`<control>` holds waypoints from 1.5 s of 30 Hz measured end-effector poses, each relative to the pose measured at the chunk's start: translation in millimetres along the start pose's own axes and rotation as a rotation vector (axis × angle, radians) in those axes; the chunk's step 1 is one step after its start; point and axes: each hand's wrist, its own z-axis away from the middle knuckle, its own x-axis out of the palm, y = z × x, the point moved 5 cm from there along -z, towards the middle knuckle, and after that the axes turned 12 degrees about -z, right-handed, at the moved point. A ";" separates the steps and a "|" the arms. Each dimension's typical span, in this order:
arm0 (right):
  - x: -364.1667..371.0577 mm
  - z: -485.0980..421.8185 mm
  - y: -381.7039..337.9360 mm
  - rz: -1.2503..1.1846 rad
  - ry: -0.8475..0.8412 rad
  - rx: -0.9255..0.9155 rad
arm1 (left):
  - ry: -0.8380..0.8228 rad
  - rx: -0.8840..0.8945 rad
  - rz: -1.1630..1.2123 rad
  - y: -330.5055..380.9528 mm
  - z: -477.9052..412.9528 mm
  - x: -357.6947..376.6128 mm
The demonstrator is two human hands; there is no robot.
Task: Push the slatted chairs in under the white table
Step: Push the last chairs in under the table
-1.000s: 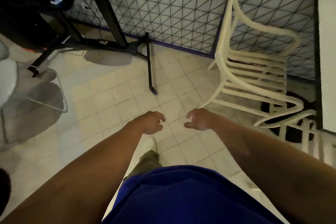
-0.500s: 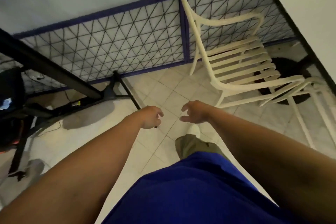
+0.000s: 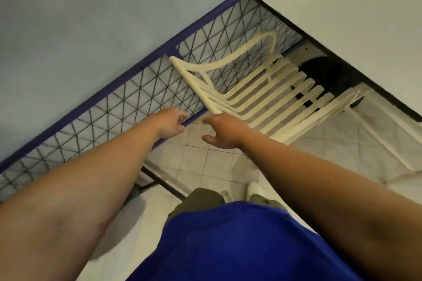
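Note:
A cream slatted chair point(image 3: 262, 89) stands with its seat facing the white table point(image 3: 347, 23), its front partly under the table's edge. The chair's top back rail runs from upper left down to my right hand point(image 3: 225, 131), which is open and right at the rail's near end, fingers spread, not clearly gripping. My left hand point(image 3: 171, 122) hovers loosely curled just left of the chair back, holding nothing. A second cream chair's frame point(image 3: 386, 141) shows at the right, beside the table.
A blue-framed wire mesh railing point(image 3: 127, 100) runs diagonally behind the chair, close to my left hand. A dark round table base point(image 3: 328, 75) sits under the table. A black metal leg point(image 3: 164, 183) crosses the tiled floor near my feet.
I have stepped closer and turned right. Both hands have risen and reached forward to the chair's back rail; the table now fills the upper right.

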 end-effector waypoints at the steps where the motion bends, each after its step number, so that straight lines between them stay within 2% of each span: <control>1: -4.9 -1.8 9.1 -0.035 0.031 0.025 | -0.001 0.028 -0.037 5.5 -13.3 -11.1; 5: -11.0 -4.0 49.8 -0.143 0.124 0.188 | -0.004 0.193 -0.252 37.4 -68.1 -37.1; 10: -1.7 -20.9 78.7 -0.246 0.124 0.369 | -0.053 0.398 -0.437 62.2 -132.2 -47.5; 17: 24.2 -76.1 80.2 -0.480 0.074 0.596 | -0.197 0.613 -0.704 38.4 -203.7 -46.3; 22: 44.2 -97.6 76.2 -0.519 0.148 0.724 | -0.269 0.723 -0.788 7.3 -242.6 -47.3; 27: 46.3 -93.5 82.1 -0.439 0.126 0.825 | -0.288 0.807 -0.761 -4.8 -266.8 -49.6; 31: 50.0 -81.5 83.0 -0.490 0.131 0.859 | -0.281 0.866 -0.762 -5.2 -274.0 -44.8; 45: 58.6 -105.1 76.5 -0.505 0.142 0.813 | -0.234 0.846 -0.805 -26.3 -290.0 -50.8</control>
